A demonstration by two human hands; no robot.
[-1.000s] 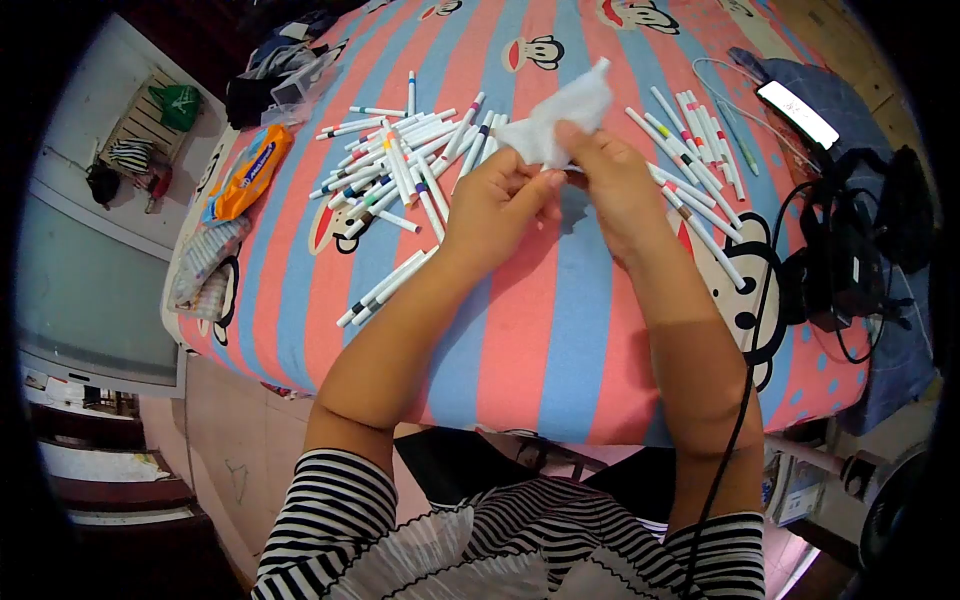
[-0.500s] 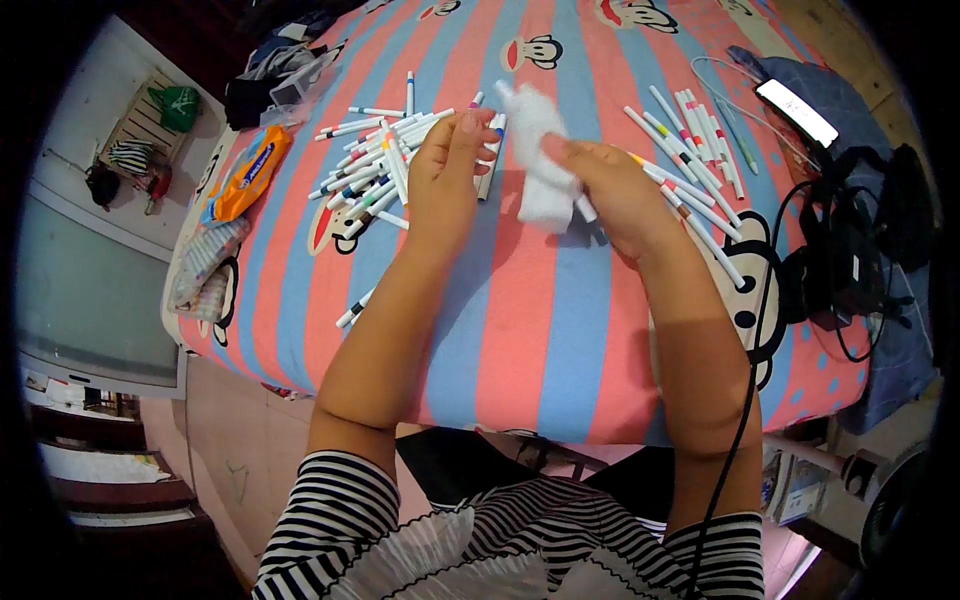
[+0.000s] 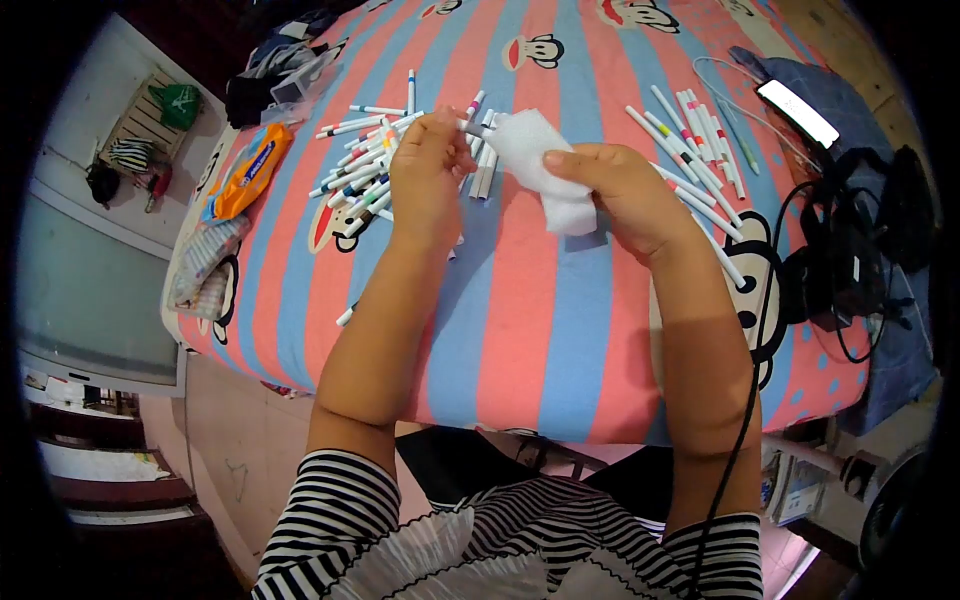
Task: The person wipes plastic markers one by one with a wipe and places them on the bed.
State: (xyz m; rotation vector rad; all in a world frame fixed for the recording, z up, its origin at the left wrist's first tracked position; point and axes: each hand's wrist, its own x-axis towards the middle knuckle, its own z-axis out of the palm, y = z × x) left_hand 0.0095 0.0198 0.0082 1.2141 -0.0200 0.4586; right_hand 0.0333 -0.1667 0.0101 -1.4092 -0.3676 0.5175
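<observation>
Your left grip is curled in, fingertips pinched together on a marker that points to about three o'clock. Most of that marker is hidden; its visible part reaches the edge of a folded white wipe, and you cannot tell how much the wipe covers. Your right grip is drawn in tight, thumb on top, pinching the wipe from its three o'clock side.

Taking the wipe as your clock's centre, a few loose markers lie just beside it at nine, on the striped monkey-print bed. Farther out at nine, partly behind your left grip, is a jumbled marker pile. A second marker group spreads at three.

Beyond that, a lit smartphone sits between two and three, with a black power adapter toward four. Out past the pile at nine lies an orange packet, and a clear plastic pouch is just beside it, toward eight.
</observation>
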